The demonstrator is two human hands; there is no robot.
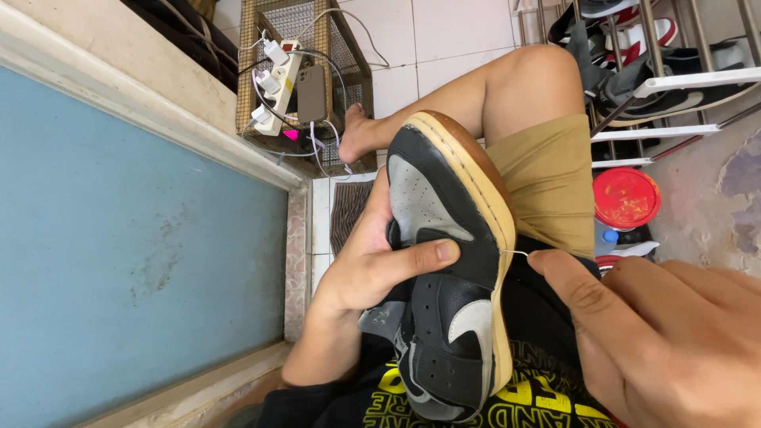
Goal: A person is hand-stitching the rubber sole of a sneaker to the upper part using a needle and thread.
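Note:
A black and grey sneaker (444,261) with a cream midsole and brown outsole rests on its side in my lap. My left hand (369,265) grips its upper, thumb lying across the black leather. At the edge of the sole, my right hand (658,333) pinches a thin needle (515,253) between thumb and forefinger. The needle's tip touches the cream midsole. My bent bare knee (531,79) and tan shorts (547,178) lie beyond the shoe.
A wire cage (349,55) holds a power strip (277,83) with chargers and a phone (311,93). A metal shoe rack (666,79) with several shoes stands at the right, a red lid (626,198) below it. A blue wall (135,254) fills the left.

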